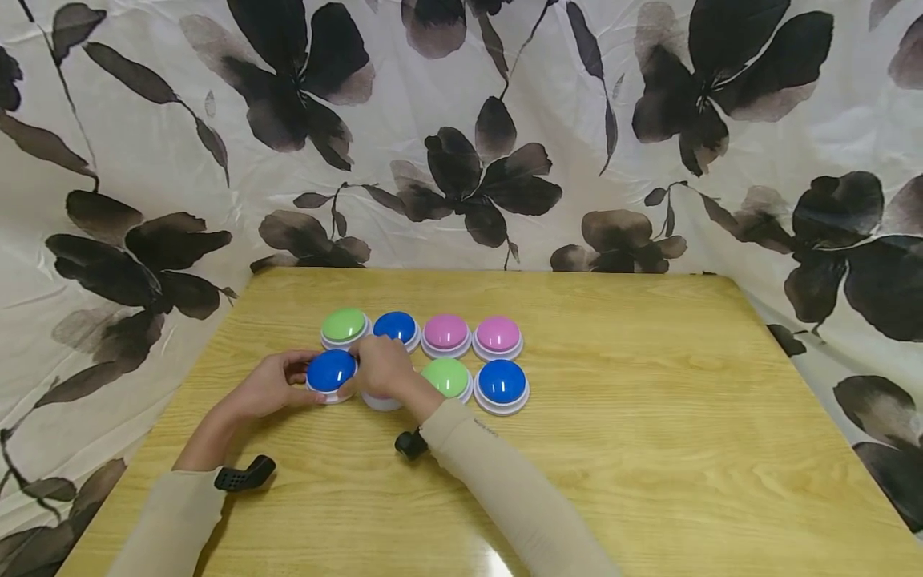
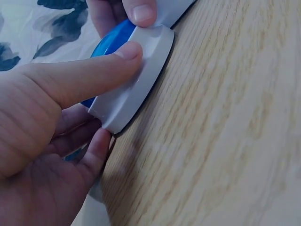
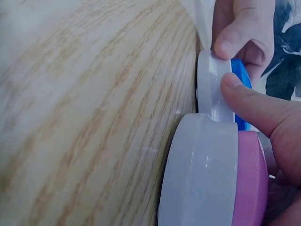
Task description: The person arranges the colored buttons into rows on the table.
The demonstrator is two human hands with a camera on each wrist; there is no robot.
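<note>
A blue dome push button [image 1: 332,371] with a white base sits at the left end of the front row. My left hand [image 1: 276,386] holds it from the left, thumb along the white rim [image 2: 146,61] and fingers round the far side. From the right, my right hand [image 1: 387,369] grips the same button, its thumb on the base in the right wrist view. Beside it stands a pink button [image 3: 251,179], mostly hidden under my right hand in the head view. Farther right in that row are a green button [image 1: 447,377] and another blue button [image 1: 502,382].
Behind them runs a back row: a green button [image 1: 344,324], a blue button [image 1: 396,326] and two pink ones, the left pink button [image 1: 445,331] and the right pink button [image 1: 497,333]. The wooden table [image 1: 649,417] meets a floral cloth [image 1: 461,96] at its back and sides.
</note>
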